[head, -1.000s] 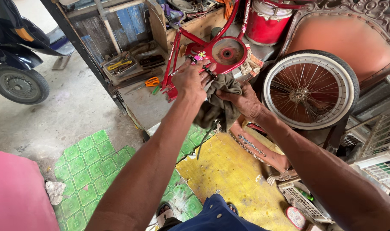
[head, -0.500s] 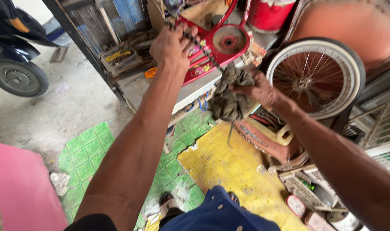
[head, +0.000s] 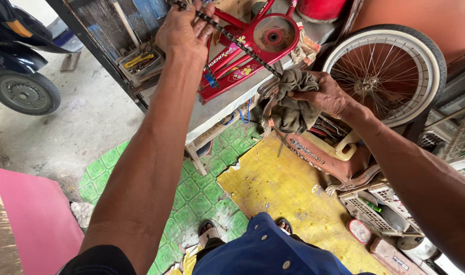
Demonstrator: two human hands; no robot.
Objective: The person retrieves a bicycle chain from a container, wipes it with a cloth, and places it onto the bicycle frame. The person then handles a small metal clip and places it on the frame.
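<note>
My left hand (head: 184,30) is raised near the top of the view, shut on one end of a dark bicycle chain (head: 237,43). The chain runs taut down and to the right into a dirty grey rag (head: 292,104). My right hand (head: 326,94) is shut on that rag, which wraps the chain's lower part. Behind the chain lies a red bicycle frame part with a round red chain guard (head: 273,34) on a grey bench top (head: 227,102).
A spoked bicycle wheel (head: 382,71) leans at the right. A tray of tools (head: 138,61) sits behind the bench. A dark scooter wheel (head: 23,91) stands at the left. Green tiled mat (head: 191,188), yellow sheet (head: 283,193) and crates (head: 375,209) lie on the floor.
My left hand has lifted the chain up away from the red frame, stretching it tight. My right hand has gathered the rag around the chain lower down.
</note>
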